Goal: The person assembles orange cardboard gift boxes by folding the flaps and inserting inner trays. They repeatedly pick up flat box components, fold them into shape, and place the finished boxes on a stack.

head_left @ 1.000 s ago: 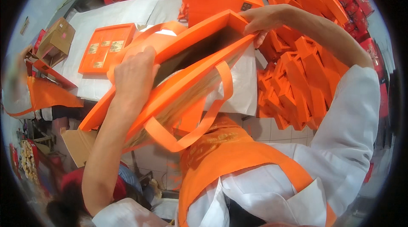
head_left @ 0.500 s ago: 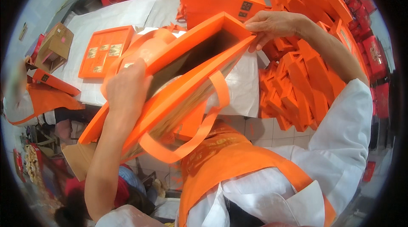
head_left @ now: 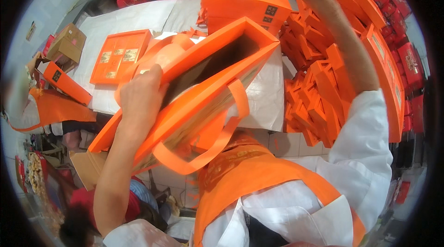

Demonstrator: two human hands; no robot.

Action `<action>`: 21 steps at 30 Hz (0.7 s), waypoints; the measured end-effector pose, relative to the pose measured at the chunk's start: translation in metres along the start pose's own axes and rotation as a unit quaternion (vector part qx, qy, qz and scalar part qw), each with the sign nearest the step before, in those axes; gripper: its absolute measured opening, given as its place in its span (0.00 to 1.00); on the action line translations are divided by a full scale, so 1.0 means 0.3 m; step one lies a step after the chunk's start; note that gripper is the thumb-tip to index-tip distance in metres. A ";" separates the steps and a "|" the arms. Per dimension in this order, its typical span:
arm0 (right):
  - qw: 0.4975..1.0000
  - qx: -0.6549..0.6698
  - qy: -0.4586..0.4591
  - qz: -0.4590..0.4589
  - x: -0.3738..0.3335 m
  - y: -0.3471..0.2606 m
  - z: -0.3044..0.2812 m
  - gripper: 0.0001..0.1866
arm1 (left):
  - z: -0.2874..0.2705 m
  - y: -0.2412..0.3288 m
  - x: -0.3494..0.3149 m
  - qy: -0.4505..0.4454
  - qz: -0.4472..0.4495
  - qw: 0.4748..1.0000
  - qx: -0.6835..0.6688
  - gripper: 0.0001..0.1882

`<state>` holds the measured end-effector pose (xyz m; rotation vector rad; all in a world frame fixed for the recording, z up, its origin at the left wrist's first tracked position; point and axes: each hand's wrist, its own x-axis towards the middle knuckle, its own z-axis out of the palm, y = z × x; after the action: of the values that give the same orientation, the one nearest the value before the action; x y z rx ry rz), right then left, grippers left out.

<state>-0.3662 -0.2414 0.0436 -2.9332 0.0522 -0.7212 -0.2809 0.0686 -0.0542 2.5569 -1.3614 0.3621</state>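
My left hand (head_left: 142, 94) grips the near-left rim of a large orange gift bag (head_left: 203, 94), fingers wrapped over its edge. The bag is tilted with its mouth gaping, dark inside, and an orange ribbon handle (head_left: 222, 150) hangs from its near side. My right forearm (head_left: 340, 39) stretches up past the bag's far-right corner. The right hand itself lies beyond the top edge, so its fingers do not show.
A tall orange box (head_left: 245, 6) stands at the table's back. A flat orange box with compartments (head_left: 107, 66) lies on the white-covered table (head_left: 113, 18). Stacked orange cartons (head_left: 319, 94) fill the right side. Another person in an orange apron (head_left: 58, 108) holds an orange box at left.
My right hand has let go of the bag's far-right corner and moved up out of view. The left hand still holds the bag, nearly unmoved. The other person's orange box has risen slightly.
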 end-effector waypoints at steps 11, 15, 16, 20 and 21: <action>0.965 0.233 0.094 -0.073 0.103 -0.186 0.020 0.24 | 0.028 -0.043 -0.031 0.014 -0.010 1.000 -0.011 0.10; 0.907 0.050 -0.145 -0.393 0.099 -0.320 0.266 0.15 | 0.074 -0.089 -0.032 0.001 -0.017 1.000 -0.005 0.08; 0.871 0.029 -0.214 -0.441 0.107 -0.339 0.334 0.15 | 0.077 -0.100 -0.028 -0.007 -0.022 1.000 -0.009 0.07; 0.919 0.036 -0.182 -0.347 0.048 -0.358 0.443 0.14 | 0.072 -0.049 -0.031 0.021 0.000 0.998 -0.061 0.05; 0.918 0.051 -0.178 -0.349 0.030 -0.361 0.422 0.14 | 0.069 -0.027 -0.047 0.072 0.030 0.996 -0.036 0.05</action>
<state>-0.2988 -0.1208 -0.0500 -2.8931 -1.0689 -0.2102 -0.2794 0.0775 -0.0789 2.3859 -1.3753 0.4901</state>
